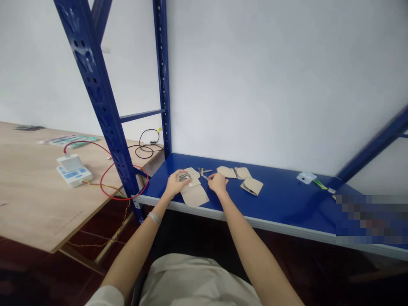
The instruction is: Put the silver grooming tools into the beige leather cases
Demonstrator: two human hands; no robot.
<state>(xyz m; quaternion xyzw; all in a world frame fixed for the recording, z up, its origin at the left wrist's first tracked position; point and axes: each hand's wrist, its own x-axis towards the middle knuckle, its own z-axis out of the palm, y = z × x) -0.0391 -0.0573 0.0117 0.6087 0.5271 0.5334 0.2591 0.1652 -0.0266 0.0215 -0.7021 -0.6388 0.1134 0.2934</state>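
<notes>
An unfolded beige case lies near the front edge of the blue shelf. My left hand grips its left side, fingers curled over the upper part, where small shiny metal tools show. Just right of the case, my right hand is closed in a pinch on a thin metal tool, too small to name exactly. Behind that hand are loose small metal tools on the shelf. To its right lie three folded beige cases: one at the back, one beside it and one nearer.
The blue shelf meets a white wall behind, with a blue upright post at left. On the wooden table stand a white-and-blue device and cables. A white item and green-handled tool lie right.
</notes>
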